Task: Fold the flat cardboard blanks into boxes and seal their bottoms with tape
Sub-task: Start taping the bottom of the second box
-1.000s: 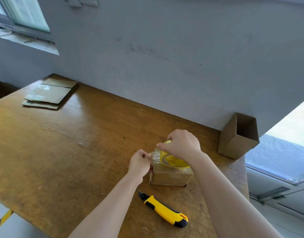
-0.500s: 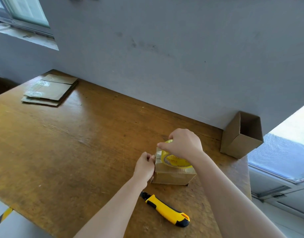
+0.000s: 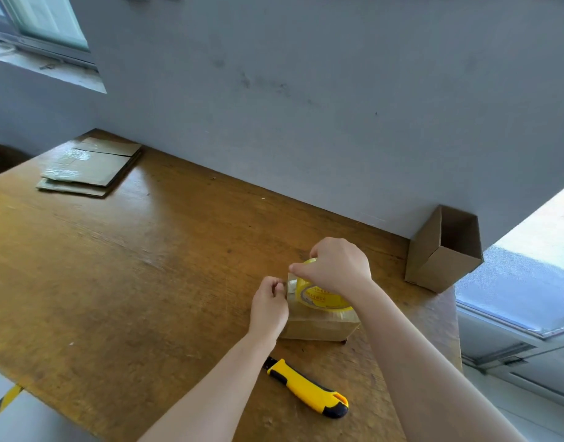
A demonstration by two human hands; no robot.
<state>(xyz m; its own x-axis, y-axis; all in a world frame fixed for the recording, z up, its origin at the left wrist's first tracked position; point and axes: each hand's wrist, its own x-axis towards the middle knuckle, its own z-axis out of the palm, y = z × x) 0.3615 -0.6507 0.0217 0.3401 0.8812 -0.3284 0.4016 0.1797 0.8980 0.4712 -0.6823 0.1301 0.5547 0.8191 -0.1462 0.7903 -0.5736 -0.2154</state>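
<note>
1. Left fingers (image 3: 275, 286) first: they are curled in tight and pinch what looks to be the tape end (image 3: 291, 282), right at the left edge of the box (image 3: 319, 327). The left hand (image 3: 269, 306) sits against that side wall.
2. Across the gap, the right fingers (image 3: 301, 268) curl over the yellow tape roll (image 3: 320, 296). The right hand (image 3: 338, 266) grips it from above, and the roll rests on the box's top face.
3. The box stands on the surface (image 3: 130, 282), front right, with the utility knife (image 3: 307, 389) lying just in front of it, untouched.
4. The step, as I read it, is sealing this box's bottom. The start of the strip is being anchored at the left edge.
5. The next move calls for rubbing that end down firmly. Then the roll is drawn rightward along the seam and over the far edge, kept taut. After that a hand must come free for the knife.
6. A second ago the left hand stood off to the left, with a short span of clear tape stretched to the roll. Now that span is closed up and the hand is at the box. The right hand's grip looks unchanged.
7. Further out, an open finished box (image 3: 440, 253) stands by the wall, and the flat blanks (image 3: 89, 167) are stacked far left. Both are where they were.
</note>
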